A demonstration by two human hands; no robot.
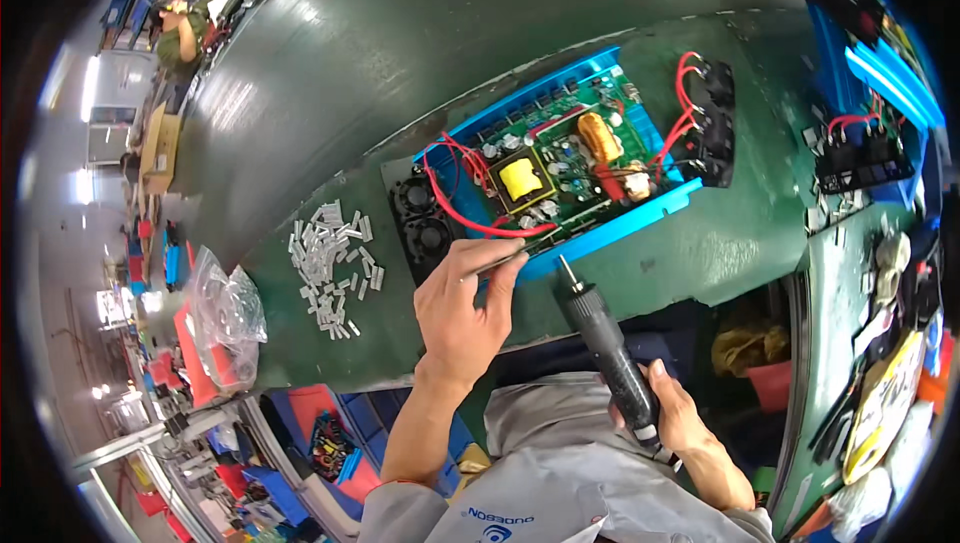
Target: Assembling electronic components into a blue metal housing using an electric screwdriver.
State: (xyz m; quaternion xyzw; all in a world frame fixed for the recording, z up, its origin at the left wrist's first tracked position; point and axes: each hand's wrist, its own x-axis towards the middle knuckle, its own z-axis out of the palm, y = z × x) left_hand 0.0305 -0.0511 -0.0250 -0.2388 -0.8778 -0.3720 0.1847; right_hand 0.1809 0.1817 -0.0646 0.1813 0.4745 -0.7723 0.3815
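Observation:
My right hand is wrapped round the back part of a black electric screwdriver. The screwdriver's bit points up and left, just off the near wall of a blue metal case. With fingers pinched, my left hand holds a thin grey metal tool at that wall's left end; its exact kind is unclear. Inside the open case lies a green circuit board with a yellow-topped transformer and a copper coil. Red wires loop out at its left end.
A black fan panel stands at the case's left, another black end panel at its right. Many small silvery pieces lie loose left. Beyond them is a clear plastic bag. More blue cases sit far right.

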